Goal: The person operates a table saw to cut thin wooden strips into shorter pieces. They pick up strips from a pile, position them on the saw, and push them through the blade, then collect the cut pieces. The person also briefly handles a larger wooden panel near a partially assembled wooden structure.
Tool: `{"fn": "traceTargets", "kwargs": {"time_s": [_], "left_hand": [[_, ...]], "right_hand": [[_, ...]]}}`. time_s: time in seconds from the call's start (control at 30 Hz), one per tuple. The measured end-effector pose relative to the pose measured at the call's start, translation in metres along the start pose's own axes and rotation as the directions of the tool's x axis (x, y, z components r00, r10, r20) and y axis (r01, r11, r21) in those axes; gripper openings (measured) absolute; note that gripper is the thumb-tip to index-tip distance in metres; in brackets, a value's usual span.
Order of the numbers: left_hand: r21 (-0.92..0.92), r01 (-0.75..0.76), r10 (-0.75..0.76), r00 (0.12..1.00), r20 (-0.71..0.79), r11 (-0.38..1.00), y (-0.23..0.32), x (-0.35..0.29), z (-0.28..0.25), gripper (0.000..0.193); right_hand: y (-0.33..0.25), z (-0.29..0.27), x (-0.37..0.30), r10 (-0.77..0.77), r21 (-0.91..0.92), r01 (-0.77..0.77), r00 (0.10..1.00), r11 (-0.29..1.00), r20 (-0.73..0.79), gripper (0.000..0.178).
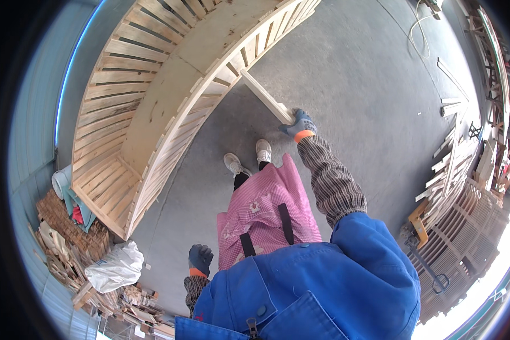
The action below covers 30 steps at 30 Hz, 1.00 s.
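My right hand (302, 123), in a grey-blue work glove with an orange cuff, is closed around the near end of pale wooden slats (264, 97). They look like a small bundle lying lengthwise together. Their far end reaches the side of a long slatted wooden crate (173, 133); whether it touches is unclear. My left hand (200, 259), gloved the same way, hangs low beside the pink apron (266, 212). Its fingers are curled in, and nothing shows in them.
A white sack (116, 265) and heaped wood offcuts (62, 258) lie at the lower left. To the right are stacked slats (450, 164), slatted panels (456, 243) and a pallet jack (418, 226). A pale hose (422, 37) trails across the floor at the upper right.
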<state>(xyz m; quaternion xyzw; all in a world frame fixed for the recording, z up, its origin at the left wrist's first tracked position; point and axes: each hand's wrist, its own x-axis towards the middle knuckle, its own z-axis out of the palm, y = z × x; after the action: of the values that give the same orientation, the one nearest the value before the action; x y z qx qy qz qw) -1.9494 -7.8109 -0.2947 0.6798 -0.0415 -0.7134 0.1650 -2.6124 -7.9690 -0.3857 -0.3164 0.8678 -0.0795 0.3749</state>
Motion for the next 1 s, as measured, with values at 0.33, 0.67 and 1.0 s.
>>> {"fn": "traceTargets", "kwargs": {"time_s": [0.33,0.67,1.0], "left_hand": [[0.197,0.028,-0.029,1.0,0.001,0.98,0.069,-0.013,0.083,0.029],[0.676,-0.033,-0.113,0.979,0.172,0.736,0.111,0.158,0.476,0.078],[0.556,-0.445,0.24,0.883,0.403,0.702,0.059,0.206,0.434,0.061]], "right_hand": [[0.002,0.03,0.013,-0.053,-0.081,0.062,0.993,0.995,0.104,0.052],[0.037,0.05,0.007,-0.113,0.54,-0.261,0.819,0.8,0.563,0.064],[0.194,0.262,0.3,0.428,-0.175,-0.402,0.892,0.899,0.15,0.063]]}}
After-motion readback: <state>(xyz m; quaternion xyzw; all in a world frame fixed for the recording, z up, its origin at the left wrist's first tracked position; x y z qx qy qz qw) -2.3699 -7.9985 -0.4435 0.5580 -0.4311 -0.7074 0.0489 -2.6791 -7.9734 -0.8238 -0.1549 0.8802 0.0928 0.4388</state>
